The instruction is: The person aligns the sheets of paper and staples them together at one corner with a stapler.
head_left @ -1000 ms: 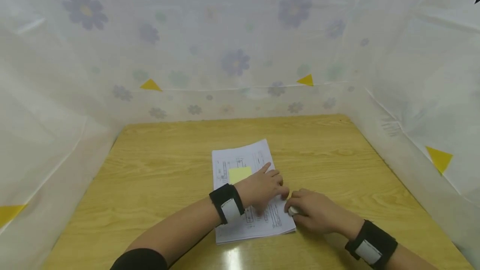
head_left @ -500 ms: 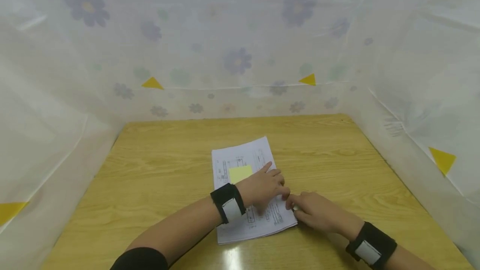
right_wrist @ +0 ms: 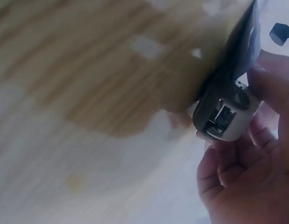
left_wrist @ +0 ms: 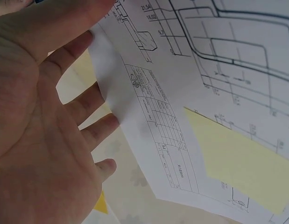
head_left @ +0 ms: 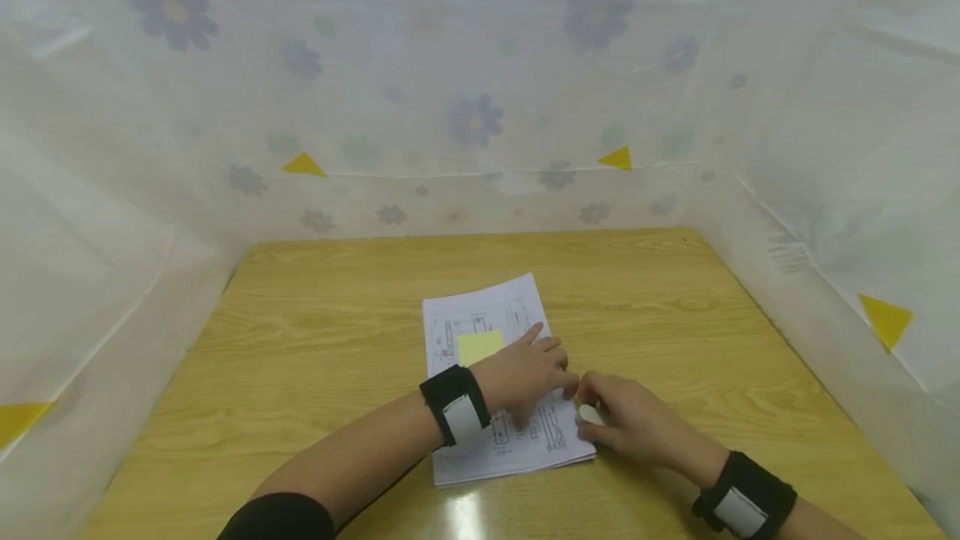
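A stack of printed drawing sheets [head_left: 487,315] lies on the wooden table [head_left: 315,332], with a yellow sticky note [head_left: 480,346] on top. My left hand [head_left: 525,373] rests flat on the stack with straight, spread fingers, just right of the note. The left wrist view shows the sheets [left_wrist: 205,70], the note [left_wrist: 242,163] and the flat left hand [left_wrist: 41,140]. My right hand [head_left: 630,423] grips a small white device [head_left: 588,415] at the stack's right edge. In the right wrist view the device [right_wrist: 223,116] sits against the paper edge, with the right hand's fingers [right_wrist: 247,186] curled round it.
White plastic sheeting with flower prints [head_left: 465,123] walls the table at the back and on both sides. Yellow triangle markers [head_left: 302,167] are stuck on it. Bare wood [head_left: 675,315] shows on either side of the stack.
My right hand has drawn slightly up and in against the stack's right edge, showing more of the white device. The left hand stays pressed on the paper.
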